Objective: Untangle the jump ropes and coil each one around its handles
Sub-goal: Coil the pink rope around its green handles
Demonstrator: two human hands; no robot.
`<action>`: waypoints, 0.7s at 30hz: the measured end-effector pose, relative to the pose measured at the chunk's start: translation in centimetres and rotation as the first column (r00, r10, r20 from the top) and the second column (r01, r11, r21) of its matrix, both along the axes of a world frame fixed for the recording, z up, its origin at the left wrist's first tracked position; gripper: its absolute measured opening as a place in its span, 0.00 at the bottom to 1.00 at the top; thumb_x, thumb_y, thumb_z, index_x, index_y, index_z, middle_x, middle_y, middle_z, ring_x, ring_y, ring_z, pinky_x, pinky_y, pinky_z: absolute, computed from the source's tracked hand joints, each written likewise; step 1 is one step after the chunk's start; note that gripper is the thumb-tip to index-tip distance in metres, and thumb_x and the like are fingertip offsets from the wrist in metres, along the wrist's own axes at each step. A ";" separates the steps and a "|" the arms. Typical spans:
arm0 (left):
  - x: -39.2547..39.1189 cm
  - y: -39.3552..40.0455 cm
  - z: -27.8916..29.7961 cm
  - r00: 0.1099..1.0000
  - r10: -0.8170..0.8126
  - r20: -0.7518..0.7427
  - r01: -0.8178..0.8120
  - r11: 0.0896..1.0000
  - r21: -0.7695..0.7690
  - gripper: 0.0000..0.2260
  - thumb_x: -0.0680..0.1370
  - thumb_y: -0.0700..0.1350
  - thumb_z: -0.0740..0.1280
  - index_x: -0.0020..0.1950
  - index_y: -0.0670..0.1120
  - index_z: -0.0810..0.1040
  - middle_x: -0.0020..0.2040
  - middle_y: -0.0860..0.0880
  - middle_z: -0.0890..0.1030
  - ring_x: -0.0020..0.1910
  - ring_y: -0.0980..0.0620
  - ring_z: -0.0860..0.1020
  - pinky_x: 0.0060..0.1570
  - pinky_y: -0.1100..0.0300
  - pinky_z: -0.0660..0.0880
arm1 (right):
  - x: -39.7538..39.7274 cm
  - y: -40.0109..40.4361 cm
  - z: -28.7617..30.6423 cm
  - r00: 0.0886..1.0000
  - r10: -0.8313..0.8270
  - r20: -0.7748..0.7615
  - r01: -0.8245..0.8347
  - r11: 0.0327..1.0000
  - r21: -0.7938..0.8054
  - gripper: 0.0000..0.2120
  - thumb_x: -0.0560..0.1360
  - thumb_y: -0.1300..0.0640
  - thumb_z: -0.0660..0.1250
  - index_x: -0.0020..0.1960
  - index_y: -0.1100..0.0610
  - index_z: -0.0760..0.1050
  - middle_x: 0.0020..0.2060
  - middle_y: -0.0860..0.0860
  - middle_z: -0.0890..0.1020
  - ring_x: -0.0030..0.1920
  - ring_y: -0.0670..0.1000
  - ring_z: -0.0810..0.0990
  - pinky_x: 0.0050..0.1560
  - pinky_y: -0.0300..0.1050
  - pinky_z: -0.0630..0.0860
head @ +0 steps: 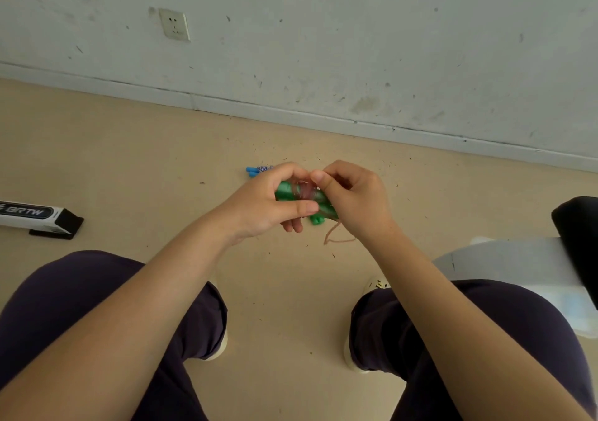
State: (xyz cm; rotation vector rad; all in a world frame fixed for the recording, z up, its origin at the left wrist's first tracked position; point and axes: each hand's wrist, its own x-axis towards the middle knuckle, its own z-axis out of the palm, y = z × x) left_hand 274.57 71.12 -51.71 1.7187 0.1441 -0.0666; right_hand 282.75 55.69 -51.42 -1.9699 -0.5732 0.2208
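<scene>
- Here, the person sits with both forearms reaching forward between the knees, the hands meeting above the floor (129, 149).
- Left hand (268, 205): fingers curled round the green handles (286, 191), thumb lying straight along the near side, so the pair is gripped from the left.
- Right hand (354, 200): fingers bent inward, thumb tip and forefinger pinching the pinkish rope (302, 189) where its turns circle the handles; the hand covers the handles' right end.
- The handles lie side by side, tilted down toward the right, held in the air; a loose tail of the rope (336, 236) hangs below the right hand.
- A second rope with blue handles (254, 171) lies on the floor just beyond the left hand, partly hidden by it, nearer the wall edge than the knees.
- Open floor stretches left of the hands toward a black-and-white box (38, 216) at the left edge.
- On the right edge, a pale sheet (504, 262) and a dark object (579, 226) crowd the right knee.
- The skirting line (291, 110) bounds the floor at the far side, well apart from the hands.
</scene>
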 end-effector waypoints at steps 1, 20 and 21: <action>-0.1 0.0 -0.1 1.000 -0.007 0.008 0.007 1.000 0.004 0.17 0.76 0.39 0.73 0.60 0.52 0.76 0.39 0.54 0.83 0.36 0.46 0.82 0.38 0.55 0.77 | 0.0 -0.1 0.1 0.999 0.014 -0.037 -0.014 1.000 0.007 0.11 0.76 0.52 0.70 0.40 0.59 0.80 0.33 0.57 0.79 0.32 0.46 0.73 0.34 0.42 0.71; -0.1 -0.3 0.5 0.991 0.130 -0.032 -0.133 0.941 -0.312 0.17 0.75 0.41 0.72 0.62 0.44 0.76 0.41 0.46 0.82 0.35 0.44 0.82 0.37 0.56 0.80 | -0.1 -0.4 0.5 0.914 0.178 -0.365 -0.085 0.963 0.257 0.13 0.80 0.51 0.64 0.49 0.62 0.78 0.29 0.54 0.75 0.26 0.50 0.67 0.25 0.40 0.62; -0.2 -0.3 0.6 0.993 0.097 -0.065 -0.113 0.936 -0.334 0.19 0.73 0.44 0.72 0.63 0.44 0.76 0.41 0.46 0.82 0.34 0.43 0.81 0.36 0.56 0.80 | -0.1 -0.4 0.6 0.920 0.168 -0.355 -0.079 0.964 0.253 0.14 0.81 0.51 0.64 0.48 0.61 0.79 0.28 0.54 0.75 0.26 0.49 0.67 0.25 0.39 0.61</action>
